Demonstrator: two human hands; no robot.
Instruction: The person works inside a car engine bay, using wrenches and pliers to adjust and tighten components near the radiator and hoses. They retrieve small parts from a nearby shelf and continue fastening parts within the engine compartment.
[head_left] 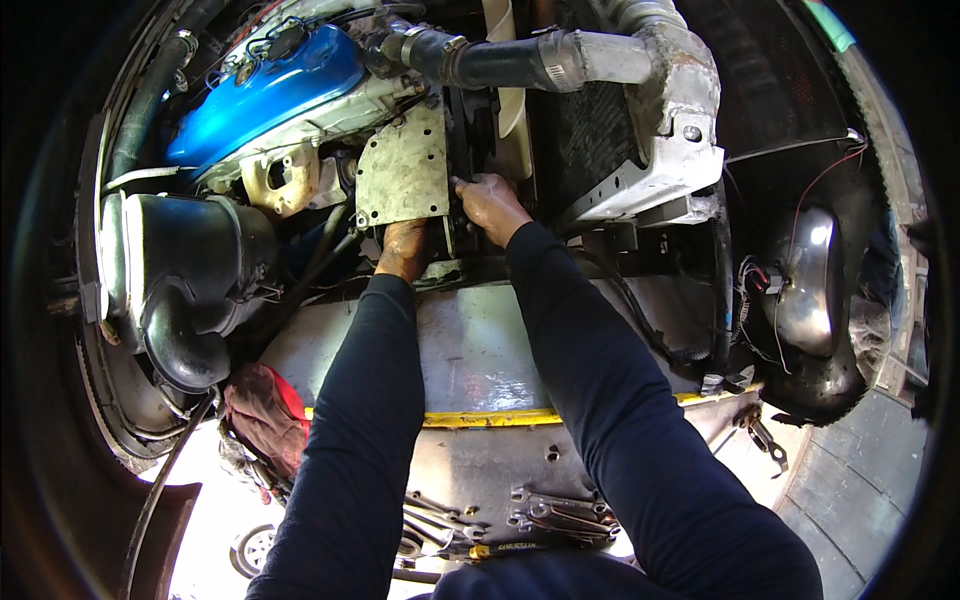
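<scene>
In an engine bay, a flat metal bracket plate (402,165) with several holes sits beside a dark pulley area. My left hand (404,244) reaches under the plate's lower edge, its fingers hidden behind it. Just right of the plate, my right hand (490,205) has curled fingers at the edge of the bracket; what they grip is too small and shadowed to make out. A blue valve cover (270,90) lies to the upper left, and a black hose (475,62) with clamps crosses above.
A black canister (175,255) stands left, a pale fan blade (505,60) and radiator (590,140) behind, a metal tank (812,280) right. Below my arms are a grey panel (470,330), a red-brown cloth (260,415) and several wrenches (560,515).
</scene>
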